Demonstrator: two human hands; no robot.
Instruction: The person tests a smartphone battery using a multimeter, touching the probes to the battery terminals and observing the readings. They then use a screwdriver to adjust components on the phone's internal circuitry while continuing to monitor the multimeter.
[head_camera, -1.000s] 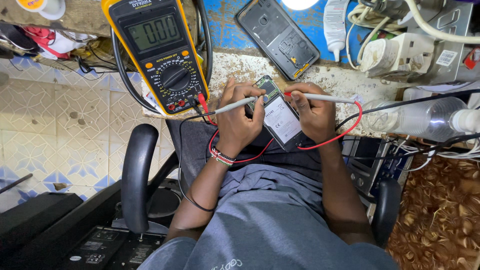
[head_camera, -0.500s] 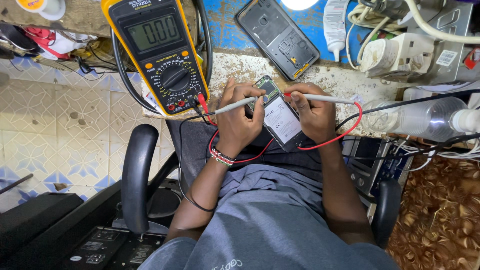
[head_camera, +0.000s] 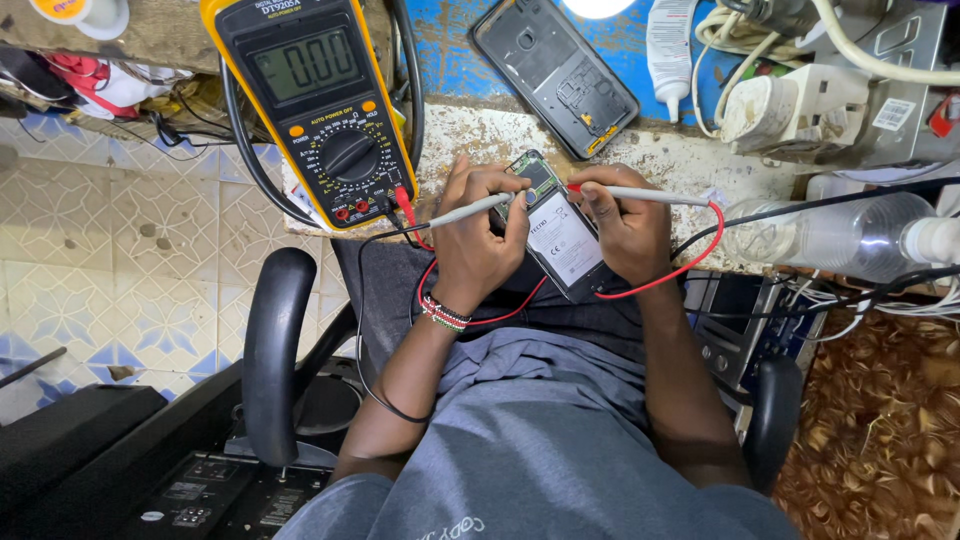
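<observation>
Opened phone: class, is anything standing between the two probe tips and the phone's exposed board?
Nothing visible. The left hand and right hand each hold a probe, and both tips meet the opened phone near its upper end. The red lead loops off to the side.

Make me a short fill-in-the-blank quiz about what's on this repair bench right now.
1. Each hand, left hand and right hand, holds a thin ____ with its tip on the opened phone.
2. The multimeter has a ____ casing.
3. A detached back cover lies on the ____ painted surface.

Missing words: probe; yellow; blue
</observation>
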